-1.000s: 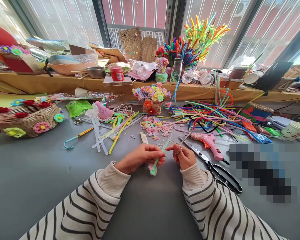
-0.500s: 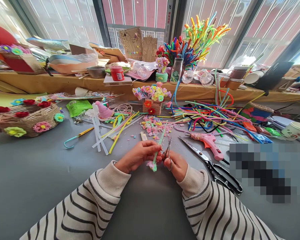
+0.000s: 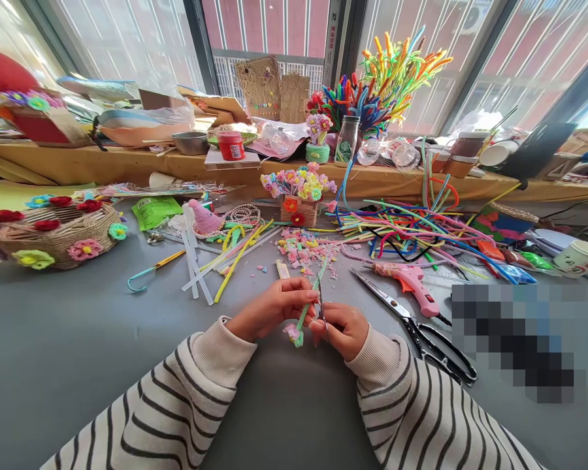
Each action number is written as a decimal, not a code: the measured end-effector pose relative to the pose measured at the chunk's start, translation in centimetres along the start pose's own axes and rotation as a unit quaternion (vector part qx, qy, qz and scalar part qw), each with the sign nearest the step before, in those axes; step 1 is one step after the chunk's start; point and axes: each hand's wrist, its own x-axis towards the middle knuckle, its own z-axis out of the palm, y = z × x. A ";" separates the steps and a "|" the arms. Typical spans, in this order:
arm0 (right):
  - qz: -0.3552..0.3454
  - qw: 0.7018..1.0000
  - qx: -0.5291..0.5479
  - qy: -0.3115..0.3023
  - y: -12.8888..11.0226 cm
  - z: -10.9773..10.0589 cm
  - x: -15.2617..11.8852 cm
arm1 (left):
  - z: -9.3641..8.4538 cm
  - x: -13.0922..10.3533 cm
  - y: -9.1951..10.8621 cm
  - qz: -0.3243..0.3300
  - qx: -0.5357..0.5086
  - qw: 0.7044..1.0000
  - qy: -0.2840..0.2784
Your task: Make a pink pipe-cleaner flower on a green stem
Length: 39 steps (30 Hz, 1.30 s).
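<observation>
Pinched in my left hand (image 3: 279, 305) is the green stem of a small pink flower (image 3: 293, 333), whose head hangs below my fingers while the stem points up and away. My right hand (image 3: 343, 329) has its fingers in the handles of small scissors (image 3: 322, 303). Their blades point up, right beside the stem, and look nearly closed. Both hands are close together above the grey table (image 3: 176, 378). Pink and green fuzzy scraps (image 3: 306, 248) lie just beyond them.
Large black-handled scissors (image 3: 416, 326) and a pink glue gun (image 3: 411, 284) lie to the right. Behind them is a pile of coloured pipe cleaners (image 3: 396, 228). Glue sticks (image 3: 193, 261) and a flower-trimmed basket (image 3: 59, 238) are on the left. A small flower box (image 3: 298, 210) stands behind the scraps.
The flower head has swung slightly down and left. The small scissors have turned and their blades now look more closed beside the stem.
</observation>
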 end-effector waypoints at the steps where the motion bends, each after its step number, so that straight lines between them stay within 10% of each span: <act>1: 0.002 1.000 -0.004 0.005 0.0 0.0 0.0 | 0.0 0.0 0.0 0.002 0.000 1.000 0.004; 39: 0.023 0.992 0.103 -0.065 0.1 0.1 0.0 | 0.2 -0.2 0.3 0.020 0.029 0.999 -0.008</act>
